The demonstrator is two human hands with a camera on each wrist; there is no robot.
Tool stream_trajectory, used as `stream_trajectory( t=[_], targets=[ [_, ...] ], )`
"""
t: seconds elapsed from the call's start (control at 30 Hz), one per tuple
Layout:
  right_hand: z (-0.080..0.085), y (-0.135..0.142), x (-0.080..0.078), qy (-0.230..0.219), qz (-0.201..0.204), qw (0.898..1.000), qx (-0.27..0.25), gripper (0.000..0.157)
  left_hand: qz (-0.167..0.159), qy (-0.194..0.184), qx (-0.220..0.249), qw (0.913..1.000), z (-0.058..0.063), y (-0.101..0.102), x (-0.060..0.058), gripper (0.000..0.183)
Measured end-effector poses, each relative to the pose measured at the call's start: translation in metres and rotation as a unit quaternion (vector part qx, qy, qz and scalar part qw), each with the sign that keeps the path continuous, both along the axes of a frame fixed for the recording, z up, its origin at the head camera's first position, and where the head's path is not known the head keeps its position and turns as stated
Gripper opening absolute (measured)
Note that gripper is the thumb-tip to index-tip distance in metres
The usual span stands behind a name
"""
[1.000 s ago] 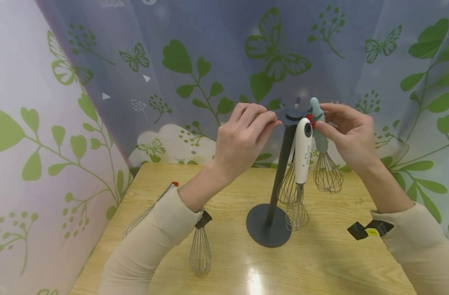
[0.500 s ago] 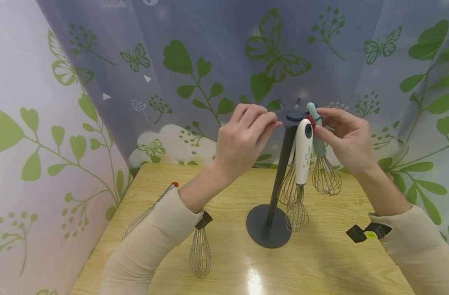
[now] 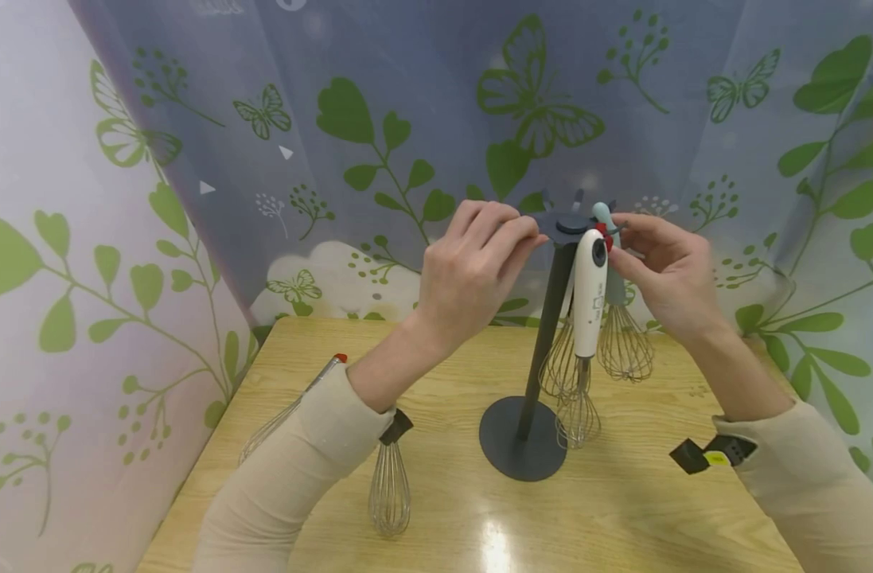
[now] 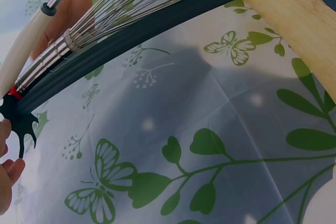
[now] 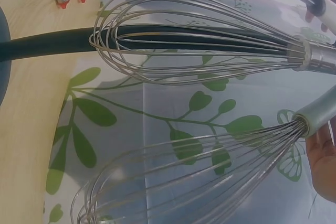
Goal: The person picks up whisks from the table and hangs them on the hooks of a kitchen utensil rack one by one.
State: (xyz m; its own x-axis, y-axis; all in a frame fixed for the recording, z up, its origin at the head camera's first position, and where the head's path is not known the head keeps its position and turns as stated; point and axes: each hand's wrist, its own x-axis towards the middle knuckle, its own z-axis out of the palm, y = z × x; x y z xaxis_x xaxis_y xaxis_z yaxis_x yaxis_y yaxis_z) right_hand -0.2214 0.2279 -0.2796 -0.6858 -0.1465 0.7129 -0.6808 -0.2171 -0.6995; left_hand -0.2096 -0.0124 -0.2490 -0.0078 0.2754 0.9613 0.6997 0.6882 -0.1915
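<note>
A dark stand [image 3: 546, 342] with a hooked top plate rises from a round base on the table. My left hand [image 3: 475, 270] pinches the left edge of that plate; in the left wrist view its fingertips [image 4: 16, 167] meet around one hook. Beside the plate's right edge, my right hand [image 3: 668, 274] holds a pale green-handled whisk [image 3: 625, 342] near the top of its handle, wires down. A white-handled whisk [image 3: 588, 306] hangs from the front of the plate. Behind it hangs a steel whisk [image 5: 310, 56] with a red tip. The white handle partly hides the green one.
Two more steel whisks lie on the wooden table [image 3: 436, 414] to the left: one whisk [image 3: 389, 493] is partly under my left sleeve, the other whisk [image 3: 296, 410] has a red tip. A patterned curtain [image 3: 407, 79] stands close behind.
My right hand has moved slightly left and down with the green-handled whisk, bringing it closer to the stand's plate. The left hand keeps its place on the plate.
</note>
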Motion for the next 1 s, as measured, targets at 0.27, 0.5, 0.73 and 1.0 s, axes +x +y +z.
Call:
stream_trajectory(
  t=[0.27, 0.5, 0.73, 1.0],
  targets=[
    [-0.0019, -0.0004, -0.0015, -0.001, 0.004, 1.000, -0.003, 0.034, 0.001, -0.001, -0.002, 1.0000, 0.0012, 0.0003, -0.0005, 0.016],
    [-0.0028, -0.0017, -0.0009, -0.010, -0.010, 1.000, 0.011, 0.031, 0.003, -0.001, -0.003, 1.0000, 0.0006, -0.0001, -0.0010, 0.017],
    [-0.0056, -0.0021, -0.0019, -0.022, -0.013, 1.000, 0.016, 0.029, 0.004, -0.004, -0.005, 1.0000, 0.0000, -0.0005, -0.0005, 0.019],
    [-0.0067, -0.0053, -0.0013, -0.019, -0.008, 1.000, 0.003, 0.029, 0.001, -0.002, -0.003, 1.0000, 0.0007, -0.0002, -0.0002, 0.019]
  ],
)
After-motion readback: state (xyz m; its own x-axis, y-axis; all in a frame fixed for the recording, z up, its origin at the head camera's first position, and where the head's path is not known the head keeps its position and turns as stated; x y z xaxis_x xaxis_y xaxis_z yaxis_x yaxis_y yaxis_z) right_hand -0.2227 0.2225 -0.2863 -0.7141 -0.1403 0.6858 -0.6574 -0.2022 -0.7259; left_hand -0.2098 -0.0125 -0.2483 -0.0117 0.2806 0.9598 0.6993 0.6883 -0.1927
